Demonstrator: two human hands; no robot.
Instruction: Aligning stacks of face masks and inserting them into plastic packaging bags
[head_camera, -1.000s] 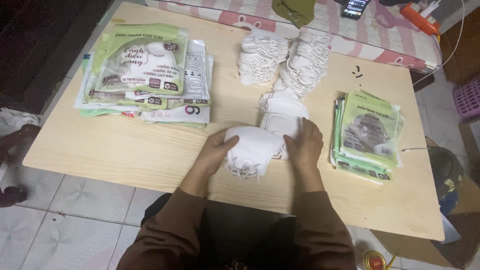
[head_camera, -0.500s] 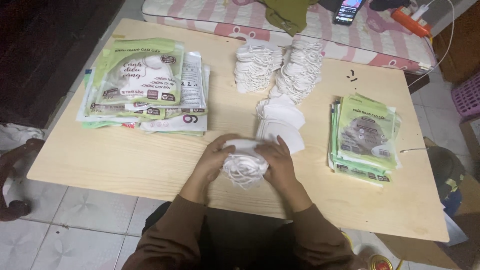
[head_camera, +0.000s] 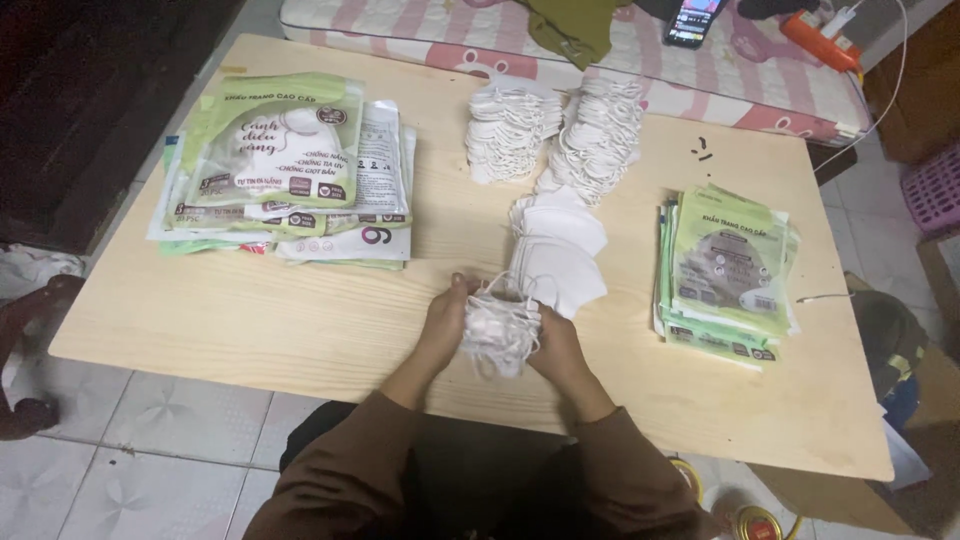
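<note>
Both hands press a small bundle of white face masks (head_camera: 498, 330) together on edge near the front of the wooden table (head_camera: 250, 320). My left hand (head_camera: 445, 320) grips its left side and my right hand (head_camera: 556, 345) its right side; the ear loops stick out between them. Just behind the bundle lies a fanned stack of flat white masks (head_camera: 555, 255).
Two tall piles of white masks (head_camera: 555, 135) stand at the back middle. A heap of green-and-white packets (head_camera: 285, 165) lies at the left, a smaller stack of packets (head_camera: 725, 265) at the right. Behind the table runs a pink-patterned mattress (head_camera: 700, 70) with a phone (head_camera: 692, 20) on it.
The hands have drawn closer together, squeezing the spread masks into a tight upright bundle. The camera has shifted slightly.
</note>
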